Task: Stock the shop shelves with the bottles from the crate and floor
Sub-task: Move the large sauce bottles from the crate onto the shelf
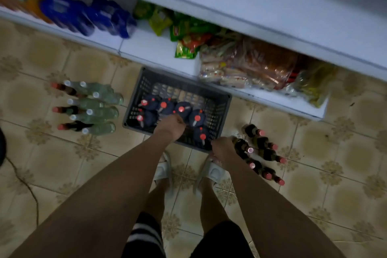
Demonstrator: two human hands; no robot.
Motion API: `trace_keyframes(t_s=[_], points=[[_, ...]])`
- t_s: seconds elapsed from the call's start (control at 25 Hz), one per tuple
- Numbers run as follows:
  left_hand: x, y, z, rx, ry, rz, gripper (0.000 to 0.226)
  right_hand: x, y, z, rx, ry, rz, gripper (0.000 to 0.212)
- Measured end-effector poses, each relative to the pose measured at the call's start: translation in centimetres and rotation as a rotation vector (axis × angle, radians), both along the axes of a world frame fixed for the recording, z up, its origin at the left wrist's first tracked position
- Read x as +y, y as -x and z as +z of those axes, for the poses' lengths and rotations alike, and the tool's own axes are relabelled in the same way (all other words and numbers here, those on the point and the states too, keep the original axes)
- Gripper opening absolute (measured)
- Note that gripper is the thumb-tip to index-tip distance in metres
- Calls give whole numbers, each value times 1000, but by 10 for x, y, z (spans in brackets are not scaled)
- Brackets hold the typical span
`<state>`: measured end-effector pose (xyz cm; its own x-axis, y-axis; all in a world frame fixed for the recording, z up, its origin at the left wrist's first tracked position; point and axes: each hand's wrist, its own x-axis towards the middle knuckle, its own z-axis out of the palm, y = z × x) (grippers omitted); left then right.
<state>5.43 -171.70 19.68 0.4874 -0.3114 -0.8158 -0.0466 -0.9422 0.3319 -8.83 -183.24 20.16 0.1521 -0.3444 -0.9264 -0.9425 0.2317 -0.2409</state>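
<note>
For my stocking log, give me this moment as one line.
left hand: reaching into crate among dark bottles | right hand: at floor bottle | shelves: unfinished

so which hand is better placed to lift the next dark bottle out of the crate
Left. The left hand is already inside the crate among the dark bottles; the right hand is outside, by the floor bottles.

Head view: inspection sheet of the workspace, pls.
Surface: patterned beige tile floor.
Job's things: dark plastic crate holding dark red-capped jugs; clear white-capped bottles left of it; dark red-capped bottles right.
Clutter: blue packs, green packets, bagged bread on white bottom shelf.
Grippers: left hand in crate, grip unclear; right hand grips one floor bottle.
Cables: dark cord, left.
Surroundings: nothing seen.
</note>
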Motion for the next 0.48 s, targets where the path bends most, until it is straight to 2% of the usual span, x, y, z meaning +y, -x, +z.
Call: trace_keyframes(t_s=[0.16, 0.24, 0.4, 0.48], points=[[-14, 25, -126, 42, 12, 139, 19, 2, 5, -125, 62, -153, -286, 9], [-17, 35, -176, 54, 11, 207, 12, 7, 2, -176, 87, -191, -410, 21], [-27, 39, -249, 45, 25, 218, 13, 6, -5, -241, 126, -269, -596, 27], [-34, 40, -270, 40, 67, 296, 23, 6, -7, -258, 101, -334, -563, 22]])
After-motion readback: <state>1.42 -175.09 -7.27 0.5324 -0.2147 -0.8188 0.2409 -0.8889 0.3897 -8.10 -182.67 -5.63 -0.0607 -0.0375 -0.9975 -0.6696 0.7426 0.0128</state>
